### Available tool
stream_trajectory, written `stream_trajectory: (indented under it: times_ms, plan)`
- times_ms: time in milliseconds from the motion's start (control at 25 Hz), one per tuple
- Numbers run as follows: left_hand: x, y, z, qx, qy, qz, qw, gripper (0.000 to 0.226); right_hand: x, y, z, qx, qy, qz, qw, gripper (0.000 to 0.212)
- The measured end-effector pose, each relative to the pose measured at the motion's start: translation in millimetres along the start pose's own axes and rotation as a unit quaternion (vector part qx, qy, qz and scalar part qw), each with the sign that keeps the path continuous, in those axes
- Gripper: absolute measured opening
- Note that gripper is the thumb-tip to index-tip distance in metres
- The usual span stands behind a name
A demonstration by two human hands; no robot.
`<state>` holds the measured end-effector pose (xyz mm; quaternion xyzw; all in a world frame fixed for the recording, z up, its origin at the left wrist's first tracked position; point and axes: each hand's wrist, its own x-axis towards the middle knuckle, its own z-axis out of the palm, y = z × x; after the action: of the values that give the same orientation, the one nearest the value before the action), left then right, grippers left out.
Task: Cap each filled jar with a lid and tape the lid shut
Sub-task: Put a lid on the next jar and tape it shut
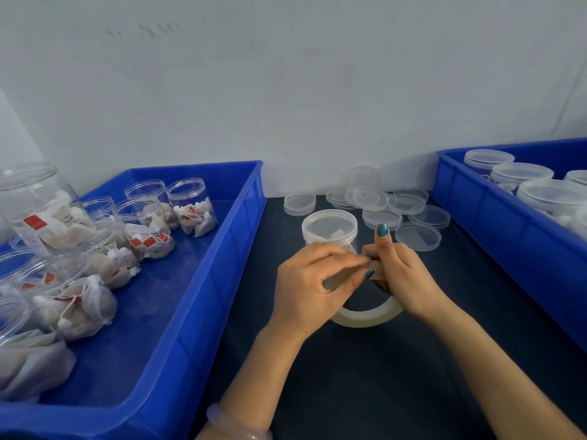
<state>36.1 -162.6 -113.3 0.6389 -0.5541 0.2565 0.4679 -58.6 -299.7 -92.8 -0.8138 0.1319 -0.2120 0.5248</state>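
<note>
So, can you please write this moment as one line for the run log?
step: taping | left hand: pinches tape end | right hand: holds tape roll | jar: capped, standing behind hands

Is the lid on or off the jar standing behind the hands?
On: a frosted lid sits flat over the upright jar. Whether it is taped, cannot tell.
</note>
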Motion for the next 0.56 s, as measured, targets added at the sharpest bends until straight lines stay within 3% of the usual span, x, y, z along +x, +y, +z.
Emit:
stream_trajectory:
  times_ms: [120,400,560]
  plan:
    - [-0.8,-0.1,-2.4,0.099,0.006,0.084,0.992,0.029,2.6,0.5,-3.4,-0.022,0.003,0.015,1.0,0.09]
    - [1.0,1.7,-3.3,0.1,0.037,0.098,0.989,0.012,1.6,-1.4,-1.7,-0.022,-0.012,0.014,1.0,0.089]
    - [-0.1,2.0,-3.6,0.205,0.035,0.168,0.964,0.014,-1.3,-4.5,-3.6,-0.034,-0.035,0.032,0.998,0.085]
